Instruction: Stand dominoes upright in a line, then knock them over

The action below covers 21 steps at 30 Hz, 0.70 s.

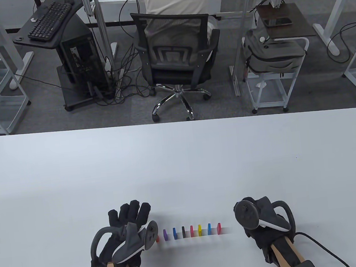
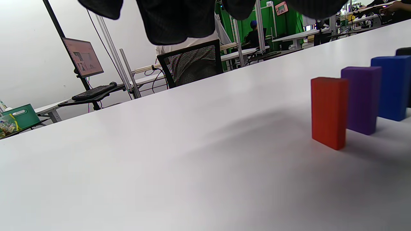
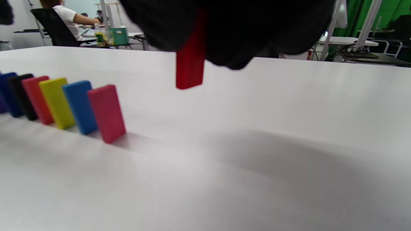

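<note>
Dominoes stand upright in a short row low in the table view, between my two hands, on the white tabletop [image 1: 180,158]. From the left of that frame I count an orange domino [image 1: 157,239], mostly hidden behind my left tracker, then a purple domino [image 1: 165,234], a dark blue domino [image 1: 174,233], a black domino [image 1: 184,231], a pinkish red domino [image 1: 191,230], a yellow domino [image 1: 199,229], a light blue domino [image 1: 209,228] and a pink domino [image 1: 219,227] at the right end. They stand apart from one another, none touching.

My left hand [image 1: 129,230] sits at the lower left of the row, its fingers [image 1: 132,212] straight and spread toward the upper part of the frame, holding nothing; its grip is open. In the left wrist view the orange domino stands at the right of the frame, with the purple and dark blue ones behind it.

My right hand [image 1: 261,218] is at the lower right, well apart from the pink domino. Its fingers are curled under, and the right wrist view shows them pinching a red domino [image 3: 190,69] that hangs upright from the top centre of that frame, clear of the tabletop. The row's pink end lies to its lower left there.

Beyond the tabletop's far edge, at the top of the table view, a person sits in an office chair [image 1: 176,57] with their back to me.
</note>
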Each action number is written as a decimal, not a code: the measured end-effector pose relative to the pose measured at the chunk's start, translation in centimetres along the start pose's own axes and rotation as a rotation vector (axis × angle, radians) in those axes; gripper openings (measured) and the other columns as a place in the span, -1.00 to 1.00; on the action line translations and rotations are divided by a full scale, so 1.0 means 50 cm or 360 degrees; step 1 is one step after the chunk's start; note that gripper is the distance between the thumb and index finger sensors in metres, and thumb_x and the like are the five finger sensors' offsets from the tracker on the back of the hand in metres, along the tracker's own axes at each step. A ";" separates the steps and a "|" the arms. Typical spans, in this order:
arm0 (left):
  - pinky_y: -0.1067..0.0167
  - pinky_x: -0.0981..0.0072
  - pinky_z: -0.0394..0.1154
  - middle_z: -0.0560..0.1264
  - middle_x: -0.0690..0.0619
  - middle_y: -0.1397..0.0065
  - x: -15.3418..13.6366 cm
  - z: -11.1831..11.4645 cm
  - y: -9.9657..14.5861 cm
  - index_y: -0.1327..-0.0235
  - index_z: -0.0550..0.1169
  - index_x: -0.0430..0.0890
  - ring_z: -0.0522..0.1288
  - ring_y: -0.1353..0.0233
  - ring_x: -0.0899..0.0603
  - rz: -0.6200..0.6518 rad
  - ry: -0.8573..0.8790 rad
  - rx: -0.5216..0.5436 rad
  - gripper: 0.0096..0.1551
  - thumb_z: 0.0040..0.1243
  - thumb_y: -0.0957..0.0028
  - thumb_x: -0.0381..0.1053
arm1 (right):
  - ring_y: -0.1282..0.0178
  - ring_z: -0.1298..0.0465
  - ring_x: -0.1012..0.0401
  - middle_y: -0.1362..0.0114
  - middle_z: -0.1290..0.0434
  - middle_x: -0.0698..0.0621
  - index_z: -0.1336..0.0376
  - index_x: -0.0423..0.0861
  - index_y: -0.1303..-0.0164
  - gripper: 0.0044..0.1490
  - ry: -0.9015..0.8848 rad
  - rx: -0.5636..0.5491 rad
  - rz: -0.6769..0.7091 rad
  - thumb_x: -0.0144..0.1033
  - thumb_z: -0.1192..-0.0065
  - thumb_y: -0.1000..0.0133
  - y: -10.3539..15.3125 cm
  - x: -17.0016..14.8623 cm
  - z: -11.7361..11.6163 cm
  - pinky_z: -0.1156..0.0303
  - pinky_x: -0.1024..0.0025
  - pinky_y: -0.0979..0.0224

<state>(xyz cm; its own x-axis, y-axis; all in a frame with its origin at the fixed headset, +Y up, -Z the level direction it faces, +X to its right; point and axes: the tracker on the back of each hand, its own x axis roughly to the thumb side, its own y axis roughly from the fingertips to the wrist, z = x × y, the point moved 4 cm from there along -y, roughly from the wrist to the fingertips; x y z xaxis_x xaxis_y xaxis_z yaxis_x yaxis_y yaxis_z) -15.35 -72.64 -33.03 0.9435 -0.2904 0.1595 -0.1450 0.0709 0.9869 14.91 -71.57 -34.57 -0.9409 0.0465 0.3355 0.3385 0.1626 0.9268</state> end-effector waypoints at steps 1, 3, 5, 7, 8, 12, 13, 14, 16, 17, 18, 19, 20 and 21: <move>-0.57 -0.30 0.13 0.17 -0.05 -0.80 0.000 0.001 0.000 -0.70 0.06 0.13 0.26 -0.74 -0.22 -0.0001 -0.0003 0.0000 -0.10 -0.09 -0.08 0.36 | -0.39 -0.48 -0.08 -0.52 -0.34 -0.16 -0.17 -0.06 -0.36 -0.51 0.0030 -0.0032 0.0025 -0.38 -0.16 -0.21 0.001 0.006 -0.001 -0.30 -0.24 -0.52; -0.57 -0.30 0.13 0.17 -0.05 -0.80 0.000 0.000 0.000 -0.70 0.06 0.14 0.26 -0.75 -0.22 -0.0001 -0.0004 -0.0001 -0.10 -0.09 -0.08 0.36 | -0.39 -0.50 -0.05 -0.50 -0.38 -0.09 -0.14 -0.03 -0.44 -0.42 0.0092 -0.0044 0.0050 -0.34 -0.20 -0.19 0.000 0.017 -0.007 -0.30 -0.23 -0.52; -0.57 -0.30 0.13 0.17 -0.05 -0.80 0.001 0.000 0.001 -0.70 0.06 0.13 0.26 -0.74 -0.22 -0.0002 -0.0003 0.0001 -0.10 -0.09 -0.08 0.36 | -0.41 -0.50 -0.03 -0.49 -0.42 -0.03 -0.08 -0.02 -0.54 -0.29 0.0134 -0.0060 0.0087 -0.30 -0.25 -0.17 -0.001 0.029 -0.015 -0.29 -0.23 -0.53; -0.57 -0.30 0.13 0.17 -0.05 -0.80 0.001 0.000 0.001 -0.70 0.06 0.13 0.26 -0.75 -0.22 -0.0002 -0.0005 0.0001 -0.10 -0.09 -0.08 0.36 | -0.42 -0.50 -0.02 -0.48 -0.44 0.01 -0.02 -0.04 -0.60 -0.18 0.0178 -0.0059 0.0116 -0.27 -0.29 -0.15 -0.004 0.042 -0.025 -0.29 -0.24 -0.53; -0.57 -0.30 0.13 0.17 -0.05 -0.80 0.001 -0.001 0.001 -0.70 0.06 0.13 0.26 -0.75 -0.22 -0.0002 -0.0006 0.0001 -0.10 -0.09 -0.08 0.36 | -0.43 -0.49 -0.01 -0.48 -0.44 0.02 0.01 -0.08 -0.63 -0.14 0.0202 -0.0052 0.0124 -0.26 -0.29 -0.15 -0.006 0.049 -0.032 -0.29 -0.24 -0.53; -0.57 -0.30 0.13 0.17 -0.05 -0.80 0.001 -0.001 0.001 -0.70 0.06 0.13 0.26 -0.75 -0.22 -0.0002 -0.0006 0.0001 -0.10 -0.09 -0.08 0.36 | -0.43 -0.49 0.01 -0.48 -0.44 0.02 0.02 -0.13 -0.64 -0.10 0.0254 -0.0075 0.0141 -0.24 -0.30 -0.14 -0.011 0.062 -0.046 -0.29 -0.23 -0.53; -0.57 -0.30 0.13 0.17 -0.05 -0.80 0.001 -0.001 0.001 -0.70 0.06 0.13 0.26 -0.75 -0.22 -0.0002 -0.0006 0.0001 -0.10 -0.09 -0.08 0.36 | -0.43 -0.49 0.01 -0.48 -0.44 0.02 0.02 -0.12 -0.64 -0.10 0.0257 -0.0064 0.0147 -0.24 -0.30 -0.14 -0.012 0.064 -0.049 -0.29 -0.23 -0.53; -0.57 -0.30 0.13 0.17 -0.05 -0.80 0.001 -0.002 0.002 -0.70 0.06 0.13 0.26 -0.75 -0.22 0.0001 -0.0008 -0.0001 -0.10 -0.09 -0.08 0.36 | -0.43 -0.49 0.00 -0.48 -0.44 0.03 0.02 -0.12 -0.64 -0.10 0.0254 -0.0051 0.0149 -0.24 -0.30 -0.14 -0.013 0.066 -0.052 -0.29 -0.23 -0.53; -0.57 -0.30 0.13 0.17 -0.05 -0.80 0.001 -0.002 0.003 -0.70 0.06 0.13 0.26 -0.75 -0.22 0.0002 -0.0014 -0.0004 -0.10 -0.09 -0.08 0.36 | -0.44 -0.48 0.00 -0.48 -0.44 0.03 0.02 -0.12 -0.64 -0.11 0.0260 -0.0034 0.0155 -0.23 -0.30 -0.15 -0.016 0.069 -0.059 -0.28 -0.23 -0.53; -0.57 -0.30 0.13 0.17 -0.05 -0.80 0.001 -0.002 0.003 -0.70 0.06 0.13 0.26 -0.75 -0.22 0.0002 -0.0016 -0.0005 -0.10 -0.09 -0.08 0.36 | -0.45 -0.48 0.00 -0.49 -0.44 0.03 0.02 -0.11 -0.64 -0.11 0.0271 -0.0034 0.0159 -0.23 -0.30 -0.15 -0.016 0.070 -0.061 -0.28 -0.23 -0.53; -0.57 -0.30 0.13 0.17 -0.05 -0.80 0.001 -0.002 0.003 -0.70 0.06 0.13 0.26 -0.74 -0.22 0.0002 -0.0019 -0.0006 -0.10 -0.09 -0.08 0.36 | -0.45 -0.47 0.00 -0.49 -0.43 0.03 0.02 -0.11 -0.64 -0.12 0.0284 -0.0031 0.0164 -0.23 -0.29 -0.16 -0.018 0.073 -0.065 -0.28 -0.23 -0.54; -0.57 -0.30 0.13 0.17 -0.05 -0.80 0.001 -0.002 0.003 -0.70 0.06 0.13 0.26 -0.75 -0.22 0.0002 -0.0019 -0.0006 -0.10 -0.09 -0.08 0.36 | -0.45 -0.47 -0.01 -0.50 -0.42 0.03 0.03 -0.10 -0.64 -0.12 0.0292 -0.0033 0.0168 -0.23 -0.29 -0.16 -0.018 0.074 -0.068 -0.27 -0.24 -0.54; -0.57 -0.30 0.13 0.17 -0.05 -0.80 0.001 -0.002 0.003 -0.70 0.06 0.13 0.26 -0.75 -0.22 0.0002 -0.0018 -0.0006 -0.10 -0.09 -0.08 0.36 | -0.46 -0.47 -0.01 -0.50 -0.43 0.03 0.03 -0.10 -0.64 -0.12 0.0296 -0.0043 0.0172 -0.23 -0.29 -0.16 -0.019 0.076 -0.070 -0.27 -0.24 -0.54; -0.57 -0.30 0.13 0.17 -0.05 -0.80 0.001 -0.002 0.003 -0.70 0.05 0.13 0.26 -0.75 -0.22 0.0002 -0.0017 -0.0005 -0.10 -0.09 -0.08 0.36 | -0.46 -0.47 0.00 -0.50 -0.43 0.03 0.02 -0.10 -0.64 -0.12 0.0303 -0.0055 0.0172 -0.22 -0.29 -0.16 -0.020 0.077 -0.071 -0.27 -0.24 -0.54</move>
<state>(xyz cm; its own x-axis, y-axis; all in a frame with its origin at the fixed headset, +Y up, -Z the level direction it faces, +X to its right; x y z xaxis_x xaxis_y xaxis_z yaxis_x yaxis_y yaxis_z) -15.30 -72.54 -32.90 0.9402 -0.3003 0.1609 -0.1451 0.0741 0.9866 11.00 -75.07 -33.59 -0.8812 -0.1254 0.4557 0.4403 0.1330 0.8879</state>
